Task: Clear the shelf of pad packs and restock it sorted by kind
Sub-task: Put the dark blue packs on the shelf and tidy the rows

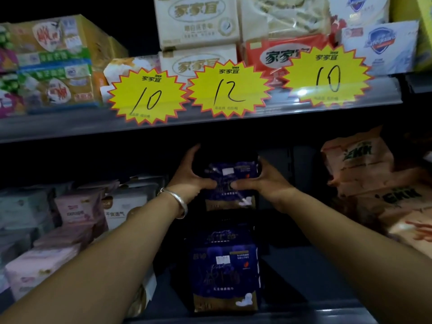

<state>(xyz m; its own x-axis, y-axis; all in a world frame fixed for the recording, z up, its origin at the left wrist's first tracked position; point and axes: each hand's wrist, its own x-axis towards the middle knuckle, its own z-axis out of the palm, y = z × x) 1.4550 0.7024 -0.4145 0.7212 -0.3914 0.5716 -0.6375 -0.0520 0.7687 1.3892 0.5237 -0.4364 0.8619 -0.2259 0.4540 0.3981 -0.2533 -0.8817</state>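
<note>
Back of the lower shelf point(304, 272) lost in darkness. Small print on the dark blue pad packs point(225, 274) too blurred to read. Orange packs point(364, 174) cut off at right edge.

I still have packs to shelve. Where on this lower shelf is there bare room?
Bare shelf floor shows between the dark blue packs and the orange packs. The left is crowded with pink and white packs. Both hands, left hand and right hand, grip the rear blue pack.

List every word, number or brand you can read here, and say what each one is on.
"10": left yellow starburst tag.
"12": middle starburst tag.
"10": right starburst tag.
"家家宜": white box on the upper shelf.
"Safeguard": white-blue box.
"EKK": orange pack.
The print on the dark blue pack in both hands is too blurred.
</note>
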